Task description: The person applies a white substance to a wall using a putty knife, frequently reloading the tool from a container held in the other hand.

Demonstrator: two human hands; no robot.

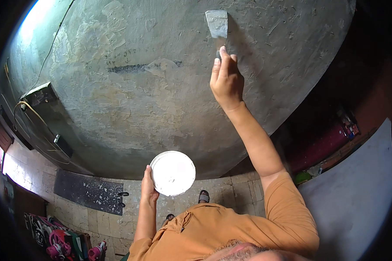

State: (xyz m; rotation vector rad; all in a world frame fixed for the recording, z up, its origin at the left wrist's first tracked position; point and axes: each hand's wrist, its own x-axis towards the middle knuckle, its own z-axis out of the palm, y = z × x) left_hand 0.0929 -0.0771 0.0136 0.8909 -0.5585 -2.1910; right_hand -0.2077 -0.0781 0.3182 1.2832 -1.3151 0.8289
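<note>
My right hand (227,80) is raised high and closed round the handle of a putty knife (217,24). White paste coats the broad blade, which lies at the surface of a grey-green wall (130,100). Lower down, my left hand (147,185) grips the side of a round white tub (173,173) with white paste in it. Only the thumb and the back of that hand show; the fingers under the tub are hidden. Rough patches and a dark smear (126,68) with a pale dab at its right mark the wall.
On the wall's left side hang an electrical box (41,95) with loose cables and a small dark switch box (63,145). A paint-spattered dark mat (89,191) lies on the tiled floor. Pink roller skates (59,245) stand lower left; a pale flat panel (348,191) fills the right.
</note>
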